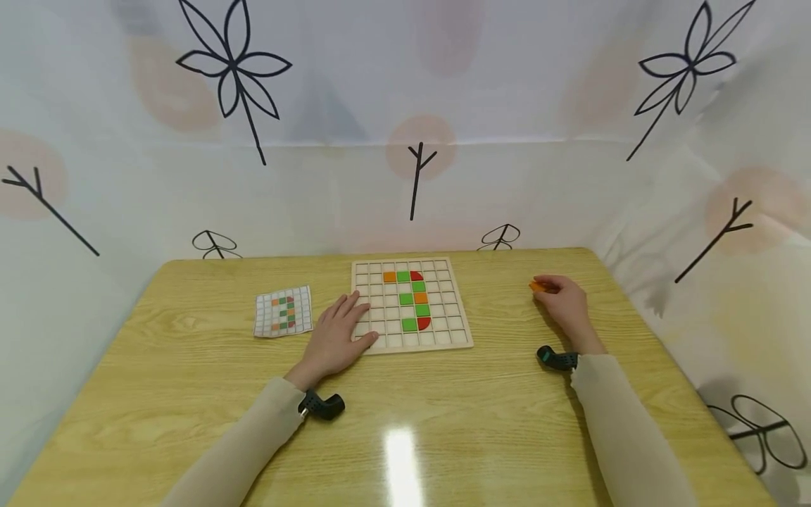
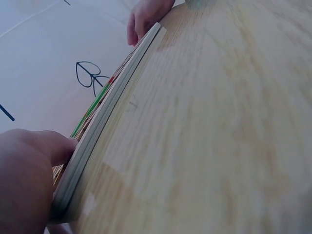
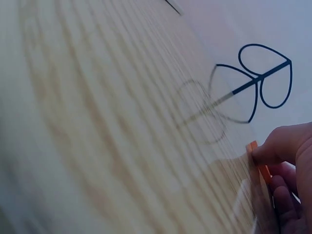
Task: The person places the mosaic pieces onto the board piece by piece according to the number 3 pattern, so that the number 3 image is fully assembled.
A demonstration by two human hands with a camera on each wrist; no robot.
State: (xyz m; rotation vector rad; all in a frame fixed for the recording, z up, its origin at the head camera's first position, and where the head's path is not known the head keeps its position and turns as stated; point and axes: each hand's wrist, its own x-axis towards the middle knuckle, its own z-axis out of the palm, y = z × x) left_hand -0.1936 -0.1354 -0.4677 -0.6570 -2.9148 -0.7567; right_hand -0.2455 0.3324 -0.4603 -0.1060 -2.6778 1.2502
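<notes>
A wooden grid board (image 1: 451, 336) lies on the table, with green, orange and red tiles set in some of its squares. My left hand (image 1: 337, 336) rests with spread fingers on the board's left edge; the left wrist view shows its thumb (image 2: 61, 146) on the rim. Off to the right of the board, my right hand (image 1: 567, 306) pinches an orange tile (image 1: 538, 286) between thumb and fingers. In the right wrist view the thin orange tile (image 3: 252, 146) shows at the thumb tip, just by the table surface.
A paper card (image 1: 261, 327) with a printed grid of coloured squares lies left of the board. The wooden table (image 1: 481, 422) ends at the back against a white patterned cloth (image 1: 329, 197). Dark wrist devices (image 1: 326, 406) sit on both wrists.
</notes>
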